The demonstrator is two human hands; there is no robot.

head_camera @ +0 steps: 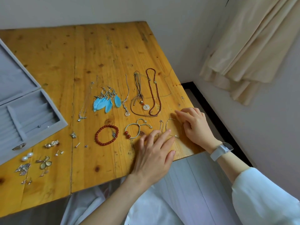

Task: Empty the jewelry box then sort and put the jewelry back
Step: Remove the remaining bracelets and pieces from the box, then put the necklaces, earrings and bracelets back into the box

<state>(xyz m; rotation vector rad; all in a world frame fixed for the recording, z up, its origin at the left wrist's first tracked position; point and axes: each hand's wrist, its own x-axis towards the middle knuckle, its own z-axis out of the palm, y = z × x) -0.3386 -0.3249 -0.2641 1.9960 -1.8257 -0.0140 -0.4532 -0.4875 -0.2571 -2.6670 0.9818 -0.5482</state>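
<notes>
The left hand [154,153] rests palm-down on the wooden tabletop [48,62] with its fingers [164,135] straight and spread; they hold nothing, and the fingertips press on or beside a thin silver chain [168,127]. The right hand [196,125] lies just beyond that chain with its fingers [181,113] loosely bent, their tips touching the tabletop at the chain's far loop. Whether these fingers pinch the chain cannot be told. A white watch [221,151] sits on the right wrist.

Just left of the left fingertips lies a braided cord bracelet [133,131] with two red beads, and further left a red bead bracelet [106,135]. Beyond the fingers of both hands, laid out lengthwise, are a red bead necklace [153,93], a cord necklace with a white ring pendant [142,101], and a thinner cord with a small pale ring [126,101]. Left of these lie blue feather earrings [106,99] and a fine silver necklace [84,109].

Well to the left of both hands stands the grey jewelry box [24,114], lid open, with one or two small items in its compartments. Near the box on the tabletop lie small earrings: pearl studs [27,156], a flower-shaped piece [45,162] and several silver studs [76,145].
</notes>
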